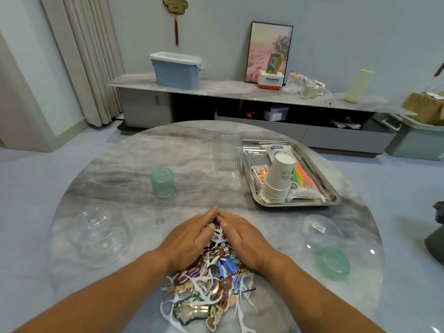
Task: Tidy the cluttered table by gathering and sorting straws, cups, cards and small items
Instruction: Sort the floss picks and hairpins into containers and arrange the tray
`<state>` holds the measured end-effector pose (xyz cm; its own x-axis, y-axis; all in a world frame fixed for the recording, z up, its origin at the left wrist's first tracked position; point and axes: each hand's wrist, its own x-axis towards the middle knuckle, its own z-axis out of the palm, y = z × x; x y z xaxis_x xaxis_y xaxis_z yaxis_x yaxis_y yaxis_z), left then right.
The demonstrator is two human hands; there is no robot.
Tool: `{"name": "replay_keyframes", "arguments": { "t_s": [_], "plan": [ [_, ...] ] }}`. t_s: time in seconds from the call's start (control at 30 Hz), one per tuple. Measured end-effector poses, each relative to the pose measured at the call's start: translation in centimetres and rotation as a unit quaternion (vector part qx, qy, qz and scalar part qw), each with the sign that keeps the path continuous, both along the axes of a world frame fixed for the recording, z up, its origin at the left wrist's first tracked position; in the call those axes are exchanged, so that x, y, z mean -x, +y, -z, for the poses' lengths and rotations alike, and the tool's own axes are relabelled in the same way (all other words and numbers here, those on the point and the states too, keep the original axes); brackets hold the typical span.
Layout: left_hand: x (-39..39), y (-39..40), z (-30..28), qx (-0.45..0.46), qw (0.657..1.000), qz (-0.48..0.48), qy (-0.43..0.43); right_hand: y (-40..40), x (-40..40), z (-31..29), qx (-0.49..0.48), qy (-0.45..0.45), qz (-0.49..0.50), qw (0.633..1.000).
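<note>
A heap of small paper cutouts and scraps lies on the round marble table in front of me. My left hand and my right hand lie flat on either side of the heap's far end. Their straight fingertips meet at the top and cup the pile. A steel tray at the right holds a stack of paper cups, coloured straws, a card deck and a white packet.
A green plastic cup stands upside down left of centre. A clear glass lid lies at the left. A clear dome and a green lid sit at the right. A clear box rests beside the tray.
</note>
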<state>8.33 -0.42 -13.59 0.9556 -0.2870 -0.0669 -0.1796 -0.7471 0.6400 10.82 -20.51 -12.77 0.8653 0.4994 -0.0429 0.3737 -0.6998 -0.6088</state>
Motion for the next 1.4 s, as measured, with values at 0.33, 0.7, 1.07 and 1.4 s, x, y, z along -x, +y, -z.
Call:
{"name": "replay_keyframes", "arguments": {
  "t_s": [0.33, 0.7, 1.07, 1.4],
  "plan": [
    [4.6, -0.3, -0.7, 0.036, 0.999, -0.007, 0.011, -0.5, 5.2, -0.3, 0.003, -0.008, 0.003, 1.000],
    [2.4, -1.1, -3.0, 0.084, 0.996, -0.014, -0.006, -3.6, 3.9, -2.6, 0.027, -0.127, 0.214, 0.968],
    [0.2, -8.7, -3.1, -0.001, 0.997, 0.079, -0.010, -7.5, 1.3, -2.9, 0.348, 0.040, 0.319, 0.881],
    [-2.0, -6.7, -3.4, -0.009, 0.996, 0.008, -0.086, -7.5, 0.9, -4.4, 0.355, 0.018, 0.315, 0.880]
  ]
}}
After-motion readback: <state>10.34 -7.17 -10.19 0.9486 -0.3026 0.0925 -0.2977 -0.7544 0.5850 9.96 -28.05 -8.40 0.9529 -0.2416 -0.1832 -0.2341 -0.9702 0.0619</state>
